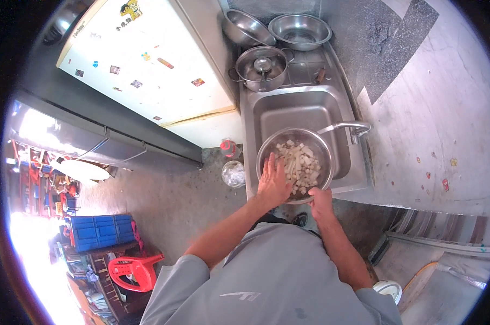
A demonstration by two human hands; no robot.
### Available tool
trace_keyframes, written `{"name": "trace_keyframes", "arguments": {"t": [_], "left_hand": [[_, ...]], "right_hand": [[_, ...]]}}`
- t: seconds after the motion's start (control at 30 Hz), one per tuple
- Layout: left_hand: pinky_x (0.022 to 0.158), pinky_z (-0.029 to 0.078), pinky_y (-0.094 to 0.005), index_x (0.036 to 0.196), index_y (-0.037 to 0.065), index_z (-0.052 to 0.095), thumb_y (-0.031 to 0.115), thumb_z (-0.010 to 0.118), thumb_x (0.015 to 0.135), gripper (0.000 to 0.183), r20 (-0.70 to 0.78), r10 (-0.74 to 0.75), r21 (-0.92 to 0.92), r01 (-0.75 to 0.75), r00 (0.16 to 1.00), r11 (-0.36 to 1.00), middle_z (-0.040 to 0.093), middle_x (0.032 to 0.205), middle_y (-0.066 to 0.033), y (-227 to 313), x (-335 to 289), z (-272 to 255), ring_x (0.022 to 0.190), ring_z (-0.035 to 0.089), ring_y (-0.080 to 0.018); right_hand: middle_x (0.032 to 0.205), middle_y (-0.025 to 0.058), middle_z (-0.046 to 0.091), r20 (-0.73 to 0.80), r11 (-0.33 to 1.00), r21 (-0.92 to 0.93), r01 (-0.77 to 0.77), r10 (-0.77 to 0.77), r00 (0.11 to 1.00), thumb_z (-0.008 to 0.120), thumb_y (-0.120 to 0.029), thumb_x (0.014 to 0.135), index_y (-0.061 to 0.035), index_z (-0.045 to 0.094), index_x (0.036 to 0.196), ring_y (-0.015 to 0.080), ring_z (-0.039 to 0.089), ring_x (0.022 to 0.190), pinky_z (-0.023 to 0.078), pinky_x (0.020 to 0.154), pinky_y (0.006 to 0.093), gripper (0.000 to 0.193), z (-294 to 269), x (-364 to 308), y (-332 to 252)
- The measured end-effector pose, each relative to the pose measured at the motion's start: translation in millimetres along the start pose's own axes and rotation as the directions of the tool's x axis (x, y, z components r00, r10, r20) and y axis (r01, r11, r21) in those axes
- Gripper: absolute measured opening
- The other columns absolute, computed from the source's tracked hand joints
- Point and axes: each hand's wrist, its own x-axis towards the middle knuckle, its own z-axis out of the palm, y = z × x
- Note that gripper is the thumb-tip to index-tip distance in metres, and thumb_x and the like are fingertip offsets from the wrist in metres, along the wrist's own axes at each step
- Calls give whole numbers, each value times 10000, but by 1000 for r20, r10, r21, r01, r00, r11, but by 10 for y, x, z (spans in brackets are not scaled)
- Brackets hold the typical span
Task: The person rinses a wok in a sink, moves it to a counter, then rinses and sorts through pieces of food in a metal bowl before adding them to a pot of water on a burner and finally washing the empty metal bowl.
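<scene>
A round stainless steel bowl (324,153) sits at the near part of the steel sink (310,111). In it are many small white chunks (304,164), which look like cut pieces of food; their kind is unclear. My left hand (274,183) reaches over the bowl's left side, fingers stretched out and touching or just above the chunks. With my right hand (320,201) I grip the bowl's near right rim, thumb on the inside. The tap (353,127) extends from the right, its spout end at the bowl's far edge.
Behind the sink stand a two-handled pot (250,81) holding a ladle (262,65), and two steel basins (300,31). A white fridge (147,70) rises at left. On the floor are a red-capped bottle (229,147), a clear bag (233,174) and a red chair (139,271).
</scene>
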Motion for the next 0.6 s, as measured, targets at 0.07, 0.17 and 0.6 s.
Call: {"name": "trace_keyframes", "arguments": {"t": [0.07,0.17,0.6], "left_hand": [[1086,272,-502,1401,-45,181,245,692,743,881,-23,-94,51,95,995,994,262,1383,-310,47,37,80,1329,240,-480],[1069,299,-497,1412,-54,118,278,699,747,943,27,-267,-29,268,963,963,251,1384,-305,148,176,130,1292,290,-480],[889,458,-488,1268,93,419,76,625,766,543,236,-226,-67,247,945,967,426,1237,-203,165,438,82,1073,528,-429]], "right_hand": [[908,47,576,-37,1000,31,3,-2,999,528,65,626,-6,513,1106,158,578,649,418,426,260,486,23,9,12],[943,93,615,-4,1000,-1,20,-20,1000,513,93,634,29,534,1098,207,628,742,507,545,295,469,20,6,5],[838,26,556,18,992,-124,-15,17,1000,529,76,641,-25,521,1049,148,545,602,393,415,270,420,70,-24,30]]}}
